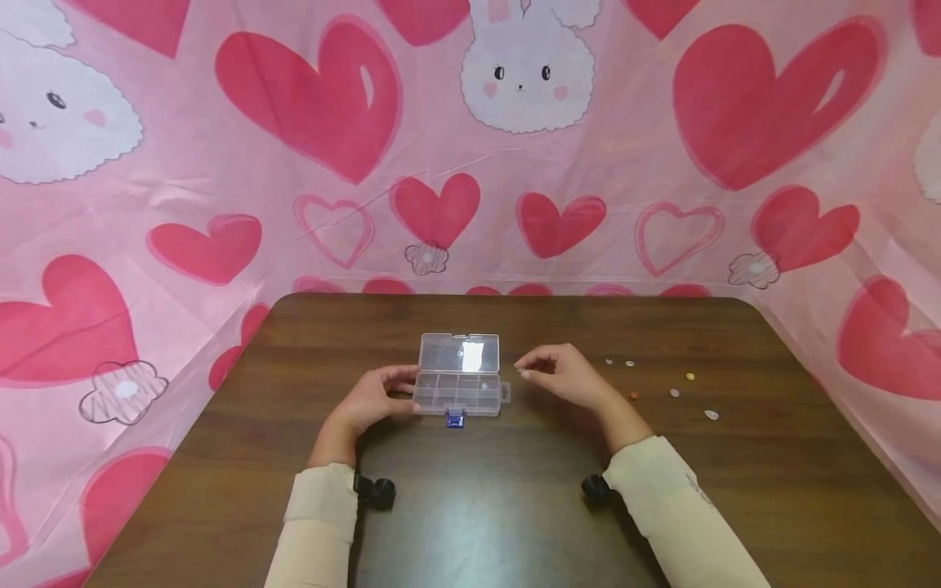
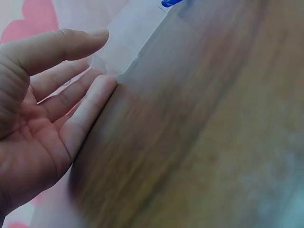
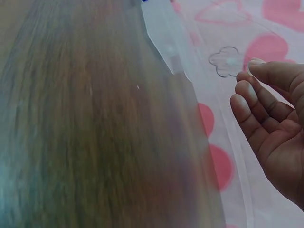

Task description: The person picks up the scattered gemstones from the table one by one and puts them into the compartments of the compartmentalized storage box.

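Note:
A clear plastic compartment box [image 1: 457, 394] stands on the table with its lid [image 1: 444, 351] raised at the back and a blue latch [image 1: 455, 420] at the front. My left hand [image 1: 371, 400] holds the left end of the box, thumb by the near corner and fingers along the side. In the left wrist view the fingers of that hand [image 2: 52, 99] reach the box's edge. Just right of the box, my right hand [image 1: 569, 377] is held with thumb and index fingertips together. A tiny pale piece seems to be pinched there, mostly hidden by the fingertips.
Several small pieces lie scattered on the right of the table, among them a yellow one [image 1: 690, 376], an orange-brown one [image 1: 634, 395] and a whitish one [image 1: 711, 415]. A pink cloth with hearts [image 1: 562, 224] hangs behind the brown wooden table [image 1: 470, 506].

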Demonstrator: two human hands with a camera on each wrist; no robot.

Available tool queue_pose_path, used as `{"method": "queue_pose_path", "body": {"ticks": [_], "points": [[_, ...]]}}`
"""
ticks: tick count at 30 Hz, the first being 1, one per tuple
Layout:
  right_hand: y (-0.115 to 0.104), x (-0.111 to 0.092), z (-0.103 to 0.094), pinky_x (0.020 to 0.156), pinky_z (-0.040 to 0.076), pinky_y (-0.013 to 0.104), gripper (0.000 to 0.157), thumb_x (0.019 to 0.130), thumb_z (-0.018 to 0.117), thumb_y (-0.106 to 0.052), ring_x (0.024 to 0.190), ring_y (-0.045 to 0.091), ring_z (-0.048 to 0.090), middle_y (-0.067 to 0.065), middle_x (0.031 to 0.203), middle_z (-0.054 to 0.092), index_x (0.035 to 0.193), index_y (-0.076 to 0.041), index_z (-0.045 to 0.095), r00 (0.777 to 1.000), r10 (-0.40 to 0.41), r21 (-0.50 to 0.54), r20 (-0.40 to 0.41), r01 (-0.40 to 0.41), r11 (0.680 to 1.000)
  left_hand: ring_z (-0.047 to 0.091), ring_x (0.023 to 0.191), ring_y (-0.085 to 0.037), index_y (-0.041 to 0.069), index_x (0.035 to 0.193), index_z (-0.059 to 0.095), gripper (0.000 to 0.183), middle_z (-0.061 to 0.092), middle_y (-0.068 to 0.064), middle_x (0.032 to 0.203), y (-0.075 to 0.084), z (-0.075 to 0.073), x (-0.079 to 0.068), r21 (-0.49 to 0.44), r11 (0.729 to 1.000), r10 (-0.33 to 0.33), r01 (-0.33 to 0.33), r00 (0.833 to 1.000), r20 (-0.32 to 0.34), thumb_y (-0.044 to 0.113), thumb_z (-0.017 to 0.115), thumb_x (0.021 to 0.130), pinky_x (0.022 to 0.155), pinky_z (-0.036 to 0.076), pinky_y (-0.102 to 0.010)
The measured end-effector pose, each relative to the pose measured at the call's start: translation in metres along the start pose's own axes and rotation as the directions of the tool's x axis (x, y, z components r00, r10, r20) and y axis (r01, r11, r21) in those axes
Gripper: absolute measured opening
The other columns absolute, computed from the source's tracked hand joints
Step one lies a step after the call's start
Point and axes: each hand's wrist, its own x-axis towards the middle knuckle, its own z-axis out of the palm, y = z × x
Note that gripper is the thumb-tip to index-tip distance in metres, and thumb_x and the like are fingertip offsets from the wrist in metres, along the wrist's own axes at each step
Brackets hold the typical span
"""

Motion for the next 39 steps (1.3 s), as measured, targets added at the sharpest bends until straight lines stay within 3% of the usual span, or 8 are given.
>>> {"method": "queue_pose_path", "body": {"ticks": [6, 18, 25, 30, 39], "points": [[-0.004, 0.011, 0.009, 0.074, 0.051, 0.032, 0.015, 0.088, 0.072, -0.006, 0.081, 0.019, 0.060, 0.002, 0.093, 0.072, 0.102, 0.000, 0.074, 1.000, -0.001, -0.018, 0.021, 0.001, 1.000, 0.060, 0.105, -0.027, 0.008, 0.135, 0.057, 0.065, 0.065, -0.011, 0.117, 0.000, -0.002, 0.001, 0.013, 0.999, -0.029, 0.029, 0.999, 0.019, 0.009, 0.083, 0.076, 0.086, 0.052, -0.036], [-0.011, 0.024, 0.022, 0.070, 0.051, 0.028, 0.015, 0.086, 0.073, -0.005, 0.076, 0.017, 0.057, 0.003, 0.089, 0.071, 0.101, 0.000, 0.073, 0.999, -0.016, 0.003, 0.051, 0.016, 1.000, 0.060, 0.103, -0.026, 0.009, 0.132, 0.059, 0.063, 0.065, -0.010, 0.114, 0.003, -0.004, 0.000, 0.013, 1.000, -0.028, 0.027, 0.999, 0.044, 0.007, 0.083, 0.075, 0.087, 0.052, -0.036], [-0.014, 0.030, 0.029, 0.071, 0.052, 0.028, 0.013, 0.086, 0.072, 0.000, 0.076, 0.015, 0.059, 0.008, 0.092, 0.072, 0.099, 0.001, 0.073, 0.997, -0.020, 0.024, 0.076, 0.018, 1.000, 0.059, 0.109, -0.028, 0.005, 0.133, 0.058, 0.065, 0.063, -0.013, 0.121, 0.006, -0.002, -0.001, 0.012, 1.000, -0.011, 0.011, 0.998, 0.069, 0.007, 0.084, 0.074, 0.092, 0.051, -0.038], [-0.017, 0.033, 0.031, 0.075, 0.053, 0.030, 0.014, 0.086, 0.073, -0.003, 0.080, 0.017, 0.059, 0.003, 0.094, 0.071, 0.099, -0.005, 0.075, 0.997, -0.016, 0.018, 0.072, 0.014, 1.000, 0.058, 0.112, -0.029, 0.005, 0.133, 0.058, 0.065, 0.062, -0.013, 0.124, 0.007, 0.001, 0.001, 0.013, 1.000, -0.016, 0.016, 0.998, 0.054, 0.007, 0.084, 0.074, 0.092, 0.050, -0.039], [-0.018, 0.036, 0.034, 0.074, 0.052, 0.030, 0.011, 0.086, 0.073, -0.002, 0.078, 0.018, 0.057, 0.002, 0.089, 0.070, 0.097, -0.003, 0.074, 0.997, -0.009, -0.014, 0.072, 0.010, 1.000, 0.060, 0.108, -0.026, 0.009, 0.132, 0.060, 0.064, 0.064, -0.009, 0.119, 0.009, 0.008, 0.005, 0.031, 0.999, -0.035, 0.034, 0.999, 0.021, 0.006, 0.085, 0.073, 0.089, 0.052, -0.038]]}}
